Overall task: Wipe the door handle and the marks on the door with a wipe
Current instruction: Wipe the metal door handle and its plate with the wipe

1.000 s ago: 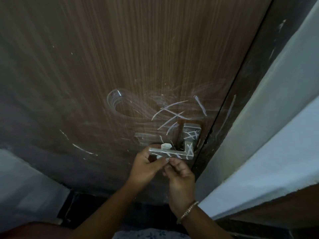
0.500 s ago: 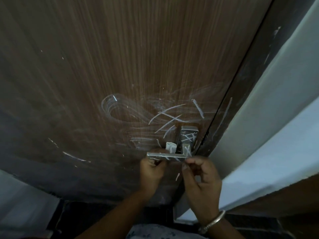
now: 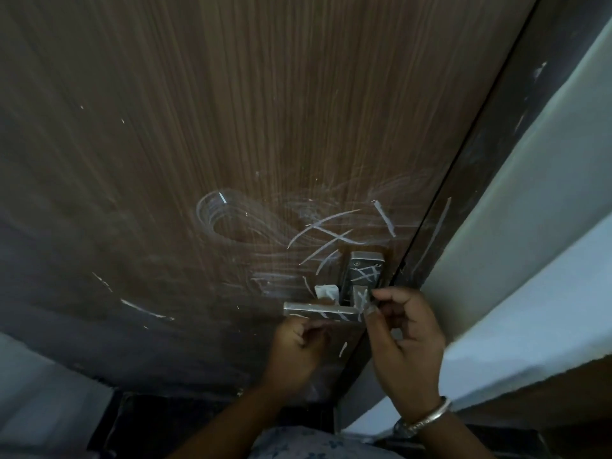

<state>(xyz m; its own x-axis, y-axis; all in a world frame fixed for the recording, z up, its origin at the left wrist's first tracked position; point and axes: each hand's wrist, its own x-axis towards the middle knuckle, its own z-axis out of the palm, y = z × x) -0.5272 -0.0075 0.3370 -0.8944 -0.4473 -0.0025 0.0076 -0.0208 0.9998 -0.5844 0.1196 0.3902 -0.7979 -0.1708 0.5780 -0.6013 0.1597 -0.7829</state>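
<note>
Below, the left hand (image 3: 298, 346) curls under the door handle (image 3: 323, 311); the right hand (image 3: 404, 336) pinches its corner.

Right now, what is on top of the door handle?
White marks cross the door handle, and a small white piece sits behind it. The left hand covers its underside.

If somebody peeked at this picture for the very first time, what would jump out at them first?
Probably the white scribbled chalk-like marks swirled and crossed over the middle of the brown wood-grain door, just above the handle. Next, the square silver metal lever handle near the door's right edge, itself streaked white. Two bare hands are right by it: the left hand just under the lever, the right hand, with a silver bangle, at its corner.
</note>
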